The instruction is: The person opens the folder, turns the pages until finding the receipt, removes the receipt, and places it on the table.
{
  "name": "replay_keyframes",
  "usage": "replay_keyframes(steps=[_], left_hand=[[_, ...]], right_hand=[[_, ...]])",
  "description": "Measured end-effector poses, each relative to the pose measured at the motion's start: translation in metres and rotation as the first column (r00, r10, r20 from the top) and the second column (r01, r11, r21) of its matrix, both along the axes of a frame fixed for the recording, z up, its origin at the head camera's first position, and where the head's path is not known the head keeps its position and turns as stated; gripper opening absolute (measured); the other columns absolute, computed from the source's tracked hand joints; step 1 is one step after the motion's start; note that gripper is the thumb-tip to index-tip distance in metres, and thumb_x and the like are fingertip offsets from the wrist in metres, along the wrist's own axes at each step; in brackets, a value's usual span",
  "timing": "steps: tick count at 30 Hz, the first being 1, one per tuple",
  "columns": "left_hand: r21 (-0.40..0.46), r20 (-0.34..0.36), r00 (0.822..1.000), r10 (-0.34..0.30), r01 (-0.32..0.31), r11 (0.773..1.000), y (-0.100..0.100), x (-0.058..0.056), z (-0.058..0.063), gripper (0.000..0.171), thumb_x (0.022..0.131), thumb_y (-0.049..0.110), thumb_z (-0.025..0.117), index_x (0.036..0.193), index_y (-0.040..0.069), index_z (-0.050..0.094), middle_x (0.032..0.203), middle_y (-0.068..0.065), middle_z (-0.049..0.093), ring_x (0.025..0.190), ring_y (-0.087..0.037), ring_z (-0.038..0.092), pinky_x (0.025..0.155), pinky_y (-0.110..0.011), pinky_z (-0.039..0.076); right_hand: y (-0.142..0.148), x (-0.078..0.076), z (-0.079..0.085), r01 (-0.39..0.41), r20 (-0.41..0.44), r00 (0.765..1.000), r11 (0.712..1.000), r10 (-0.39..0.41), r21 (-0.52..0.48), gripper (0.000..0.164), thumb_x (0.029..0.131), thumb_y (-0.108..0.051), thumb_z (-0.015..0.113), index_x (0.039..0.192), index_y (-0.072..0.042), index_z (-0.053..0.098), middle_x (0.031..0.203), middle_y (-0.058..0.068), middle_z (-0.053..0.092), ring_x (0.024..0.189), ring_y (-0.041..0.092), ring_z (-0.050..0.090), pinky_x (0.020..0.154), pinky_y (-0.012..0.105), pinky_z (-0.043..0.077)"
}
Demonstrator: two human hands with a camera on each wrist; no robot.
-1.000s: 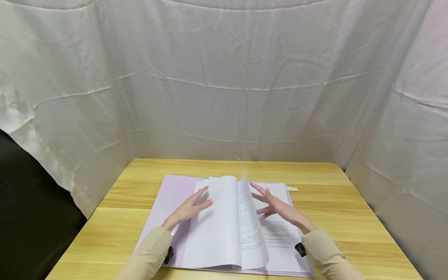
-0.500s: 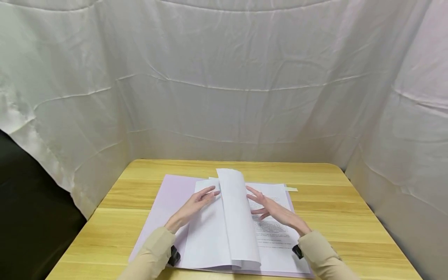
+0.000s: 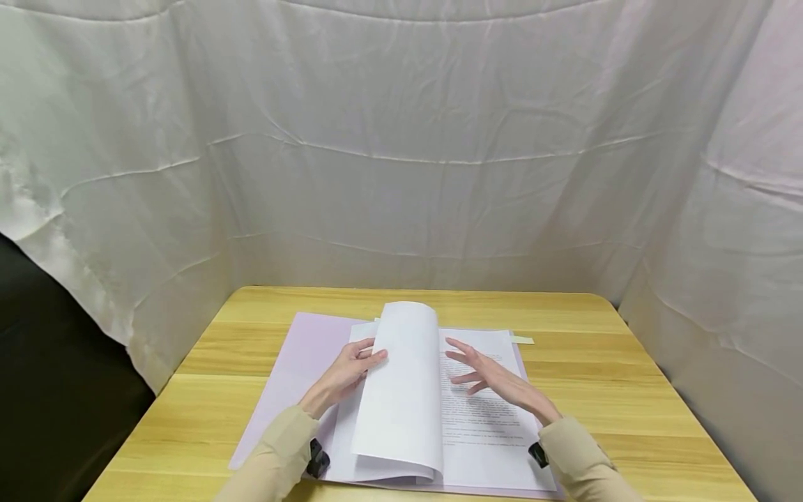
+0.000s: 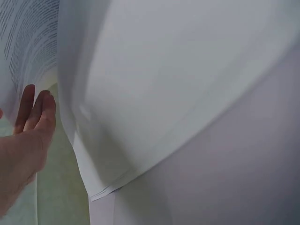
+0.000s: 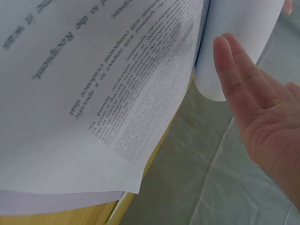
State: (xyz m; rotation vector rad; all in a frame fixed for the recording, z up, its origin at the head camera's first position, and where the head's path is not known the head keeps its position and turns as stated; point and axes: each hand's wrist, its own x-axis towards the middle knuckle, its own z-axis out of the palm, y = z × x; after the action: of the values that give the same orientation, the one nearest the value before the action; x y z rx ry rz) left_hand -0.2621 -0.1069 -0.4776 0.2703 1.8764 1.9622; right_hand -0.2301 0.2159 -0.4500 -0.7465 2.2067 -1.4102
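Observation:
A lilac folder [image 3: 314,345] lies spread on the table with printed papers in it. One sheet [image 3: 398,390] arches over to the left, blank face up, its print showing underneath in the left wrist view. My left hand [image 3: 341,374] pinches this sheet's left edge, thumb on top and fingers below. Beneath it, the turned papers [image 4: 164,84] rest on the folder's left side. My right hand [image 3: 498,380] hovers with spread fingers over the printed page [image 3: 483,432] on the right, holding nothing. Its fingertips overlap the curved sheet [image 5: 229,28] in the right wrist view.
A wooden table [image 3: 627,418] carries the folder. Pale tabs [image 3: 523,339] stick out at the folder's upper right. Grey-white curtains [image 3: 439,195] hang behind and at the sides, and something black [image 3: 56,390] stands at the left.
The sheet has swung from right of the middle over to the left. My left hand has moved from open to pinching its edge. The right hand stays spread over the right page.

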Motion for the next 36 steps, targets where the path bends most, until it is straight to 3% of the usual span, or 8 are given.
replay_keyframes(steps=[4,14,17,21,27,31,36], left_hand=[[-0.018,0.001,0.996,0.089,-0.089,0.996,0.002,0.000,0.001,0.062,0.097,0.015,0.068,0.148,-0.007,0.040,0.122,-0.023,0.070,0.089,-0.013,0.073,0.077,-0.030,0.063],[-0.116,0.009,0.961,0.277,-0.274,0.955,0.004,0.001,0.001,0.072,0.086,0.010,0.078,0.146,-0.005,0.041,0.128,-0.031,0.064,0.089,-0.022,0.072,0.079,-0.040,0.063],[-0.136,-0.003,0.956,0.293,-0.291,0.947,0.003,0.000,0.000,0.073,0.085,0.010,0.079,0.146,-0.006,0.040,0.128,-0.032,0.064,0.089,-0.022,0.072,0.079,-0.041,0.063],[-0.163,-0.020,0.951,0.307,-0.306,0.938,0.002,0.000,-0.001,0.074,0.085,0.011,0.079,0.144,-0.008,0.041,0.125,-0.032,0.064,0.087,-0.022,0.071,0.078,-0.041,0.063],[-0.244,-0.058,0.943,0.329,-0.333,0.911,-0.002,-0.003,-0.004,0.074,0.085,0.016,0.080,0.144,-0.008,0.043,0.122,-0.031,0.066,0.088,-0.023,0.071,0.078,-0.041,0.062],[-0.282,-0.071,0.940,0.334,-0.340,0.897,-0.006,-0.004,-0.005,0.074,0.085,0.017,0.080,0.144,-0.008,0.043,0.122,-0.031,0.066,0.088,-0.026,0.072,0.079,-0.041,0.062],[-0.359,-0.114,0.940,0.322,-0.341,0.869,-0.012,-0.004,-0.007,0.075,0.086,0.020,0.080,0.144,-0.008,0.042,0.124,-0.032,0.064,0.093,-0.029,0.071,0.082,-0.043,0.061]], right_hand=[[0.002,0.000,0.000,0.018,-0.006,1.000,1.000,-0.018,0.011,0.064,0.110,-0.046,0.011,0.163,-0.010,0.012,0.162,0.032,0.024,0.128,0.052,0.056,0.095,0.057,0.055],[0.012,-0.007,-0.009,0.105,0.018,0.994,0.993,-0.107,0.057,0.062,0.111,-0.043,0.014,0.161,-0.008,0.020,0.160,0.030,0.031,0.124,0.047,0.061,0.092,0.046,0.057],[0.013,-0.008,-0.011,0.120,0.023,0.992,0.991,-0.122,0.066,0.061,0.111,-0.043,0.016,0.161,-0.008,0.021,0.159,0.030,0.033,0.124,0.045,0.061,0.094,0.046,0.056],[0.016,-0.008,-0.014,0.142,-0.005,0.990,0.986,-0.142,0.089,0.060,0.111,-0.041,0.017,0.160,-0.007,0.022,0.159,0.029,0.035,0.132,0.047,0.054,0.105,0.057,0.049],[0.021,-0.009,-0.019,0.171,-0.114,0.982,0.970,-0.153,0.173,0.060,0.108,-0.036,0.042,0.157,-0.004,0.030,0.157,0.027,0.040,0.145,0.048,0.038,0.117,0.065,0.033],[0.025,-0.010,-0.022,0.169,-0.171,0.976,0.964,-0.135,0.204,0.066,0.103,-0.033,0.056,0.155,0.000,0.032,0.156,0.029,0.041,0.144,0.051,0.037,0.115,0.066,0.034],[0.030,-0.010,-0.025,0.195,-0.217,0.966,0.947,-0.141,0.256,0.071,0.099,-0.033,0.064,0.154,0.002,0.034,0.156,0.028,0.041,0.144,0.050,0.038,0.115,0.067,0.034]])
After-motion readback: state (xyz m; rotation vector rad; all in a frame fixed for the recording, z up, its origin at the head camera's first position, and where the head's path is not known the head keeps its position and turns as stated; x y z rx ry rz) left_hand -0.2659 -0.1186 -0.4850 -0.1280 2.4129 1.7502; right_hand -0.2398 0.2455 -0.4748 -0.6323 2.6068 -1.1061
